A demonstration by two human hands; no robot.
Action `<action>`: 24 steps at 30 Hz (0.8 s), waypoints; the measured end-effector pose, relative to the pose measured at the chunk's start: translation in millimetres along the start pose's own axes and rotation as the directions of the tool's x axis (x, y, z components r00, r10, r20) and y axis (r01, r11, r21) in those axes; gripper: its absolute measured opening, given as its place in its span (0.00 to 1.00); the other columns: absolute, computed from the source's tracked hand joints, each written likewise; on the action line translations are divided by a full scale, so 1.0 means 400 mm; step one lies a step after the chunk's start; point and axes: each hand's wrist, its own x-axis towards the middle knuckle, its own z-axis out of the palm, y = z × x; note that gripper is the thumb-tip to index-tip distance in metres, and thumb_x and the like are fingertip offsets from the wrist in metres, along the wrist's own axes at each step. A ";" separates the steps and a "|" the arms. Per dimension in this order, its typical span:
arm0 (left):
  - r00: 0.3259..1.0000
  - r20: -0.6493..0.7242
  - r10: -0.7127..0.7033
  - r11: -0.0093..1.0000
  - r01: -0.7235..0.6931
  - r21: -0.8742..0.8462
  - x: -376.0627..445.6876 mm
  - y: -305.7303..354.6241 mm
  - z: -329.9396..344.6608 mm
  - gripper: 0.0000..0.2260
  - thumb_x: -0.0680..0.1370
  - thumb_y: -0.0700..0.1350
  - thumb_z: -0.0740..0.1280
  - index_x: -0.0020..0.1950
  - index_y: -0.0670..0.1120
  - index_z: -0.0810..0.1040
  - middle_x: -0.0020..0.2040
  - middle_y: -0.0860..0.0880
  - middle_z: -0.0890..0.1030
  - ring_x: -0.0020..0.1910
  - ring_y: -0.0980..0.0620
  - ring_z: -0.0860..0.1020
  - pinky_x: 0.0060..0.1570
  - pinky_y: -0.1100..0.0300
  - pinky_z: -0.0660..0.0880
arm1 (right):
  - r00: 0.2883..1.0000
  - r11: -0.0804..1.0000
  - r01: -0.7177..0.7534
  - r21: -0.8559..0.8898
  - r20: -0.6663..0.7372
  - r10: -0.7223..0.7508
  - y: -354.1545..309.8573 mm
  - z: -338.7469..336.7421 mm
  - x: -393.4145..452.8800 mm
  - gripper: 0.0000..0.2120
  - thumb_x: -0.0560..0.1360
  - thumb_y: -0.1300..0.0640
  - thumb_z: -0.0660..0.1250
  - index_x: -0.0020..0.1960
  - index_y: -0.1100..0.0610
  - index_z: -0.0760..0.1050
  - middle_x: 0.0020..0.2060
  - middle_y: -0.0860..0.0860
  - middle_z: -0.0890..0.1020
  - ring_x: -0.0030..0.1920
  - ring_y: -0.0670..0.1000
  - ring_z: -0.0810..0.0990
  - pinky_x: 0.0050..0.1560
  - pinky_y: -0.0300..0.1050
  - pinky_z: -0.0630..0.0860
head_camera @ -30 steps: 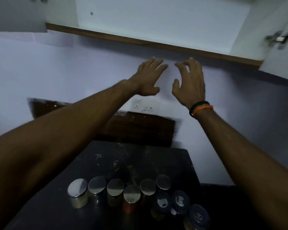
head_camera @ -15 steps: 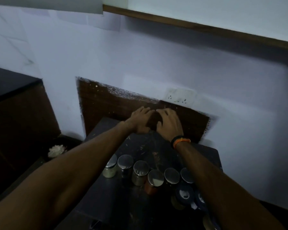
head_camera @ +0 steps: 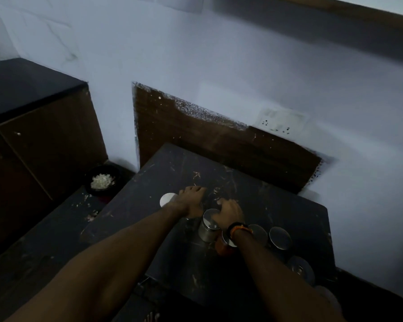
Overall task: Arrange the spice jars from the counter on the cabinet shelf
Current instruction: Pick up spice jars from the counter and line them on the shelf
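Several spice jars stand in a row on the dark counter (head_camera: pixel 254 182), most with steel lids. My left hand (head_camera: pixel 191 203) curls down over one jar that it almost hides, just right of the leftmost steel-lidded jar (head_camera: pixel 168 199). My right hand (head_camera: pixel 228 211) clasps the neighbouring steel-lidded jar (head_camera: pixel 207 232) from its far side. A reddish jar (head_camera: pixel 221 248) sits under my right wrist. Two more steel lids (head_camera: pixel 280 238) follow to the right, and dark-lidded jars (head_camera: pixel 300 270) stand nearer me. The cabinet's wooden bottom edge (head_camera: pixel 358 17) shows at the top right.
A black bowl with white bits (head_camera: pixel 101 181) sits on a lower ledge to the left. A dark cabinet (head_camera: pixel 44 140) stands beyond it. A brown panel (head_camera: pixel 219 140) and a wall socket (head_camera: pixel 279 122) are behind the counter.
Both hands came down from near the cabinet edge to the counter and now sit on jars in the row. My view has tilted downward.
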 end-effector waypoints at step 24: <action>0.999 -0.021 -0.029 0.997 0.028 -0.074 -0.004 -0.058 0.063 0.34 0.77 0.52 0.69 0.79 0.43 0.61 0.78 0.42 0.64 0.77 0.41 0.60 0.77 0.43 0.56 | 0.997 0.969 0.075 -0.237 0.008 -0.076 -0.008 0.092 0.032 0.30 0.73 0.42 0.67 0.71 0.52 0.66 0.66 0.56 0.70 0.64 0.58 0.71 0.64 0.51 0.72</action>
